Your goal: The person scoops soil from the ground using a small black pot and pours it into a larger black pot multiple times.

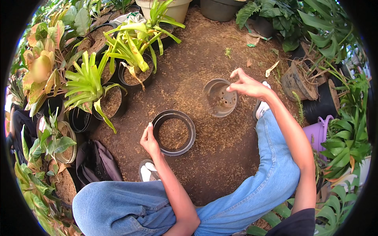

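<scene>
A round black plastic plant pot with brown, husk-like material in it stands on the ground before me. My left hand pinches its left rim between thumb and fingers. Farther off to the right, a smaller grey plastic pot shows its inside and the drainage holes in its base; its left side is blurred. My right hand is at that pot's right rim, thumb and index finger apart over the opening. Whether the other fingers grip the rim is hard to tell.
Potted bromeliads and other leafy plants line the left. A dark fabric bag lies near my left knee. On the right are a tilted old pot, a purple bucket and foliage. Husk bits cover the soil floor.
</scene>
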Demonstrator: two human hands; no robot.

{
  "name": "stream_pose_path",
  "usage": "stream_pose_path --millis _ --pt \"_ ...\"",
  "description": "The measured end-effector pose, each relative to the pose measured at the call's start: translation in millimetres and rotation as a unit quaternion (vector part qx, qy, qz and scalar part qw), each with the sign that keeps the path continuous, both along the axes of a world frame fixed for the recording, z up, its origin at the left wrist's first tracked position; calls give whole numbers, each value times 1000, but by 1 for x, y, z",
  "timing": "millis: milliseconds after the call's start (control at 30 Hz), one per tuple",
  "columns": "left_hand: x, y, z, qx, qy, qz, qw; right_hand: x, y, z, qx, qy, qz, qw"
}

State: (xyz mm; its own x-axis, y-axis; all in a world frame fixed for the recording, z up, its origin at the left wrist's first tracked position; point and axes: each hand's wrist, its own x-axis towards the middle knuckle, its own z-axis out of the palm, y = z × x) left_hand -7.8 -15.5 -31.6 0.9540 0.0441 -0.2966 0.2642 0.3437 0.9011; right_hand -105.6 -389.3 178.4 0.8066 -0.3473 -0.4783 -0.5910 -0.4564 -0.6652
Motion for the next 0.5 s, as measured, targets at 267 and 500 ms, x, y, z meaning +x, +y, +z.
stream_pose_path --millis 267,500 --pt "0 2 2 22 -7 -3 1000 32 109 24 -92 -76 156 980" --pt "-3 1 6 -6 10 -8 1000 43 158 26 -159 -114 221 955"
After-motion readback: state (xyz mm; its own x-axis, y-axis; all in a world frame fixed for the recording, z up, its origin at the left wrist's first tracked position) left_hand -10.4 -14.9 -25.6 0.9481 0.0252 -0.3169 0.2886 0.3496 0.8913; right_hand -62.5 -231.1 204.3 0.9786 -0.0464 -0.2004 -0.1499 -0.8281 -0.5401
